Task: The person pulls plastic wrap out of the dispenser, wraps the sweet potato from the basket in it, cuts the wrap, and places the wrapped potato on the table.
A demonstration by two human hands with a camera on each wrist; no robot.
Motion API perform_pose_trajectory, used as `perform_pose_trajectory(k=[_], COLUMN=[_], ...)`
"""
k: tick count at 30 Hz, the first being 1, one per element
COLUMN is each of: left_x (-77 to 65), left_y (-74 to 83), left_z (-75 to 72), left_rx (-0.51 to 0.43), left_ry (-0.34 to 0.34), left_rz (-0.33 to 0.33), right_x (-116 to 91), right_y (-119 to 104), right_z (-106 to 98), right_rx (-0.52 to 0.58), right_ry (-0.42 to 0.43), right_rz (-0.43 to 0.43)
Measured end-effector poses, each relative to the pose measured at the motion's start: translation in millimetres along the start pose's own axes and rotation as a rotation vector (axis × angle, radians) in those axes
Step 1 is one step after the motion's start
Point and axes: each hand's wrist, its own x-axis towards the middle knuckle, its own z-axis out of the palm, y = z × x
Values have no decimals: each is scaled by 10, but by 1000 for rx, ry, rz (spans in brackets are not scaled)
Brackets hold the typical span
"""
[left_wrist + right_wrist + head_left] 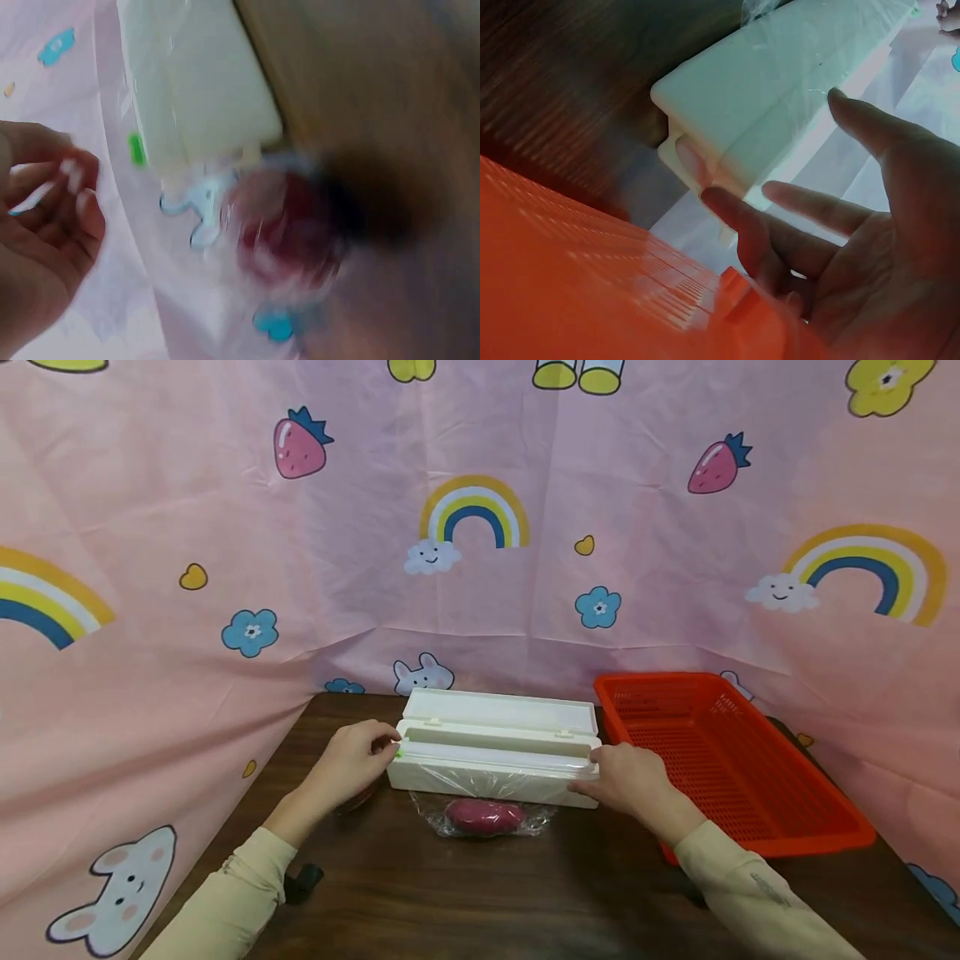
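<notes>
A white cling film dispenser (pixel 487 781) lies lengthwise with its lid (pixel 498 712) raised behind it and a roll (pixel 495 755) inside. Clear film hangs over its front. My left hand (pixel 360 756) is at its left end, loosely curled fingers beside a green piece (pixel 136 150); the left wrist view shows nothing held. My right hand (pixel 633 777) is at the other end, fingers spread, thumb near the front face; contact is hard to tell. In front lies a reddish-pink oblong thing (pixel 484 817) under clear film. A dark red round thing (pixel 285 229), blurred, is largely hidden by my left forearm in the head view.
On the right stands a red-orange plastic basket (pixel 750 835), close to my right forearm. A small black object (pixel 303 883) lies by my left sleeve on the dark wooden table (pixel 450 902). A patterned pink cloth (pixel 517 593) hangs behind and at both sides.
</notes>
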Motion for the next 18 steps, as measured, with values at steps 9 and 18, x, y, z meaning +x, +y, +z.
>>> perform_pose_trajectory(k=[9,18], left_x=[144,183], left_y=[-209,-266], left_z=[-74,-37], left_rx=[85,57], left_ry=[-144,-239], left_rz=[-48,-10], right_x=[67,130], right_y=[-33,-20], right_z=[92,123], right_rx=[-65,-88], right_ry=[43,86], right_rz=[-42,-61])
